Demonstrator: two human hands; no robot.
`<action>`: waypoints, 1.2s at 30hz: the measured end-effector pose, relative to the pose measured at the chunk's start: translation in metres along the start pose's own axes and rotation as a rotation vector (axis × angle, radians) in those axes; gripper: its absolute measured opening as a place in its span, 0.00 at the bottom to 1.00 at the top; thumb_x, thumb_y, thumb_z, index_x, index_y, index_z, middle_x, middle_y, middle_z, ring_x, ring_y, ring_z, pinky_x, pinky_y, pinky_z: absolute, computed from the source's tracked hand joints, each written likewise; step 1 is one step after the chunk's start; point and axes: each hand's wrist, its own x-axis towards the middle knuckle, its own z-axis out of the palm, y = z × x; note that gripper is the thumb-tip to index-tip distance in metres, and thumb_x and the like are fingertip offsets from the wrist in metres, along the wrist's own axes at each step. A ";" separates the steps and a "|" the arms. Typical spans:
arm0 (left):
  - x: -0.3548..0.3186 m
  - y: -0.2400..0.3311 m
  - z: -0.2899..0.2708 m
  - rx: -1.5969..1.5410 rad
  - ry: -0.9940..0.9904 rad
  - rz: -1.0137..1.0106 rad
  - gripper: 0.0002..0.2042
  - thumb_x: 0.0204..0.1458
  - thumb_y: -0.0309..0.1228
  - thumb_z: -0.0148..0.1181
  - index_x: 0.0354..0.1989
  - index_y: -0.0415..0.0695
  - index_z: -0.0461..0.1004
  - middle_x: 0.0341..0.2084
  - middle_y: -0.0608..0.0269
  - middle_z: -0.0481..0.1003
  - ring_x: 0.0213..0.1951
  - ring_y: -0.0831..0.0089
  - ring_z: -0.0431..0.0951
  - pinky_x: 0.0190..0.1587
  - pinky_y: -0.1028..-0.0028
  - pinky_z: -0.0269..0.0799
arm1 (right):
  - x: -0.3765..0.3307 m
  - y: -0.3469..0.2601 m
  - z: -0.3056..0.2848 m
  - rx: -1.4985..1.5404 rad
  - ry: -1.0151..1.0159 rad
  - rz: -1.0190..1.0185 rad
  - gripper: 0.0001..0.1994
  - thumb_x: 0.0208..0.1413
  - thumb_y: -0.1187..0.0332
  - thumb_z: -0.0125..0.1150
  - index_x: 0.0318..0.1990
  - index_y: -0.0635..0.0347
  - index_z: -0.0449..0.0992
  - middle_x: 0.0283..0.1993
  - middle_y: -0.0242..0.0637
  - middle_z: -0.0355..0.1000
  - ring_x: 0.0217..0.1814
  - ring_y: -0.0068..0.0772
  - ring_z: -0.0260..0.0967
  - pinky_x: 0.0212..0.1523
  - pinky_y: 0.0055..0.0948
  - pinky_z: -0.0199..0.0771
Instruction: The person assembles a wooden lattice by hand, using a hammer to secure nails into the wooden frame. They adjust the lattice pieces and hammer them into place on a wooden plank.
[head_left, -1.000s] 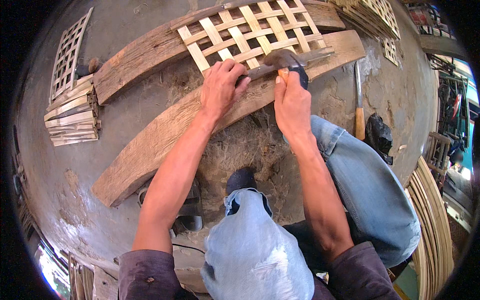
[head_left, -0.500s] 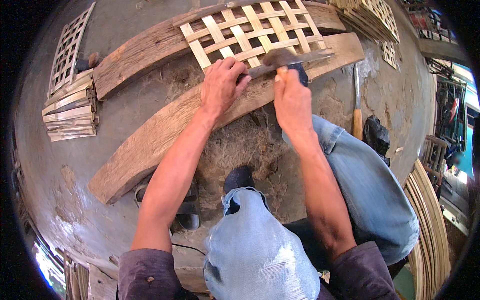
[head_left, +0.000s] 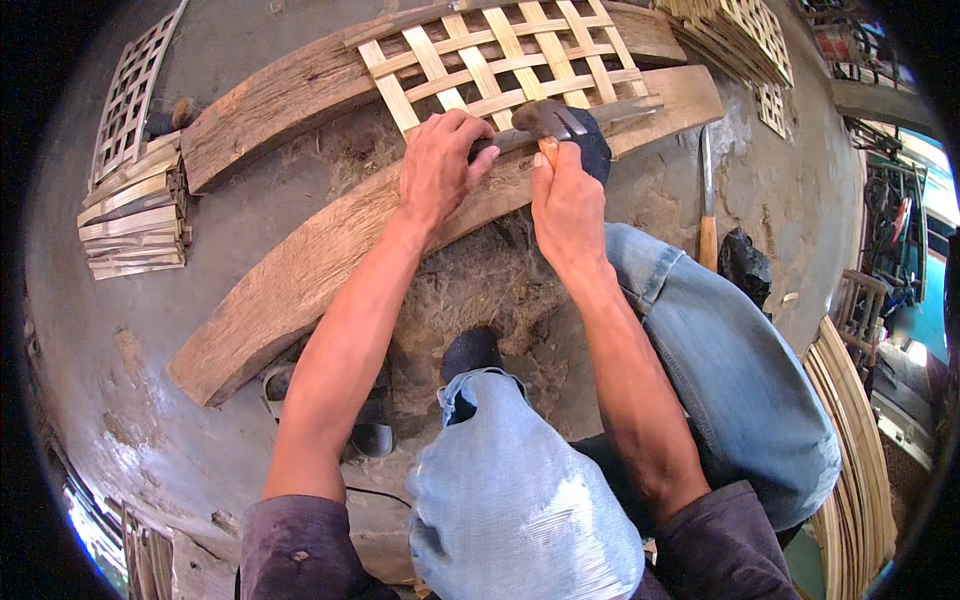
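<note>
Your left hand (head_left: 438, 170) has its fingers curled in around the dark strip (head_left: 638, 107), thumb on the near side; can't tell if they're pinching anything else. Right hand (head_left: 572, 205) is wrapped snug around the hammer (head_left: 546, 120), head just over that strip, though I can't tell if it's touching.

Main thing: from your left fingers the strip runs off rightward and a bit away, long axis along the near edge of the woven lattice (head_left: 512, 55). Left hand's nearer the lattice's near-left corner, right hand's around the middle of that edge.

The lattice bridges the near beam (head_left: 300, 285) and far beam (head_left: 270, 115), toward their right ends. Both sit on the scuffed floor (head_left: 110, 390). There's a knife (head_left: 708, 235) past the near beam's right end, and stacked panels (head_left: 720, 40) beyond the far one's.
</note>
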 end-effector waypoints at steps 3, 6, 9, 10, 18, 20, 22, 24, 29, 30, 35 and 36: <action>0.001 0.001 0.002 0.004 0.023 0.023 0.10 0.48 0.33 0.68 0.37 0.47 0.78 0.35 0.62 0.77 0.40 0.59 0.75 0.44 0.60 0.69 | -0.001 0.002 -0.001 -0.021 0.020 -0.014 0.10 0.66 0.65 0.51 0.42 0.63 0.64 0.29 0.63 0.74 0.36 0.69 0.74 0.34 0.61 0.71; 0.001 0.003 0.005 0.015 0.009 0.019 0.09 0.48 0.33 0.68 0.37 0.47 0.78 0.36 0.62 0.77 0.41 0.59 0.75 0.45 0.60 0.69 | 0.004 0.008 -0.005 -0.094 -0.027 0.004 0.10 0.66 0.65 0.51 0.43 0.63 0.64 0.30 0.63 0.74 0.36 0.69 0.74 0.34 0.61 0.71; -0.002 -0.001 0.002 0.043 0.016 0.019 0.09 0.48 0.34 0.68 0.37 0.47 0.78 0.36 0.63 0.76 0.41 0.59 0.74 0.45 0.60 0.69 | 0.007 -0.008 -0.013 0.019 0.075 -0.036 0.10 0.65 0.65 0.51 0.44 0.63 0.65 0.30 0.62 0.75 0.35 0.69 0.74 0.34 0.61 0.71; -0.002 -0.001 0.002 0.043 0.022 0.025 0.09 0.48 0.34 0.68 0.37 0.47 0.78 0.36 0.63 0.76 0.41 0.59 0.74 0.45 0.60 0.69 | 0.007 -0.006 -0.011 -0.046 0.006 -0.013 0.10 0.65 0.65 0.51 0.44 0.63 0.65 0.30 0.62 0.75 0.35 0.69 0.74 0.34 0.60 0.71; -0.001 -0.001 0.003 0.021 0.021 0.014 0.09 0.48 0.34 0.68 0.35 0.47 0.77 0.35 0.63 0.75 0.40 0.59 0.74 0.45 0.61 0.68 | 0.004 0.001 -0.009 0.010 0.094 -0.090 0.10 0.65 0.65 0.52 0.45 0.64 0.66 0.31 0.63 0.74 0.37 0.68 0.74 0.34 0.60 0.71; 0.000 0.003 0.005 0.005 0.017 0.015 0.09 0.48 0.34 0.68 0.35 0.47 0.77 0.34 0.63 0.75 0.40 0.59 0.73 0.44 0.60 0.68 | 0.008 0.010 -0.008 -0.067 -0.034 -0.038 0.10 0.65 0.66 0.53 0.44 0.64 0.66 0.31 0.63 0.74 0.37 0.68 0.74 0.34 0.60 0.71; -0.002 0.001 0.002 0.001 0.005 0.001 0.09 0.48 0.35 0.68 0.34 0.47 0.77 0.34 0.63 0.75 0.39 0.59 0.74 0.44 0.60 0.68 | 0.013 -0.004 -0.014 -0.018 0.015 -0.033 0.09 0.65 0.67 0.53 0.43 0.65 0.66 0.31 0.62 0.74 0.37 0.68 0.74 0.35 0.60 0.71; -0.003 0.000 0.002 0.016 0.027 0.016 0.09 0.48 0.34 0.68 0.34 0.47 0.77 0.33 0.63 0.75 0.38 0.59 0.74 0.43 0.60 0.68 | 0.011 -0.013 -0.017 0.005 0.075 -0.041 0.09 0.65 0.66 0.53 0.42 0.64 0.65 0.31 0.61 0.75 0.37 0.67 0.74 0.35 0.60 0.72; 0.005 -0.001 0.002 0.018 0.028 0.007 0.09 0.48 0.34 0.68 0.33 0.46 0.77 0.33 0.62 0.76 0.37 0.58 0.74 0.41 0.61 0.69 | 0.017 -0.007 -0.020 -0.132 -0.048 0.012 0.09 0.65 0.67 0.52 0.43 0.64 0.65 0.31 0.61 0.75 0.37 0.66 0.74 0.36 0.59 0.72; 0.002 -0.001 0.002 0.026 0.035 0.016 0.09 0.47 0.33 0.68 0.34 0.46 0.77 0.33 0.62 0.76 0.37 0.58 0.74 0.41 0.61 0.69 | 0.017 -0.011 -0.025 -0.094 -0.018 0.006 0.09 0.65 0.67 0.51 0.43 0.64 0.65 0.31 0.61 0.75 0.37 0.66 0.74 0.36 0.60 0.72; 0.002 0.004 0.004 -0.006 0.029 0.030 0.09 0.46 0.32 0.70 0.33 0.45 0.77 0.32 0.61 0.76 0.37 0.58 0.75 0.41 0.61 0.70 | 0.010 0.024 0.003 -0.106 -0.024 -0.061 0.09 0.66 0.66 0.51 0.43 0.65 0.66 0.29 0.62 0.74 0.35 0.67 0.74 0.33 0.59 0.72; -0.002 0.000 0.006 -0.019 0.021 0.030 0.09 0.45 0.32 0.70 0.33 0.45 0.77 0.32 0.60 0.76 0.36 0.57 0.75 0.40 0.60 0.70 | 0.009 0.022 -0.001 -0.067 0.032 -0.065 0.09 0.66 0.66 0.51 0.43 0.65 0.65 0.29 0.62 0.74 0.35 0.67 0.74 0.33 0.59 0.72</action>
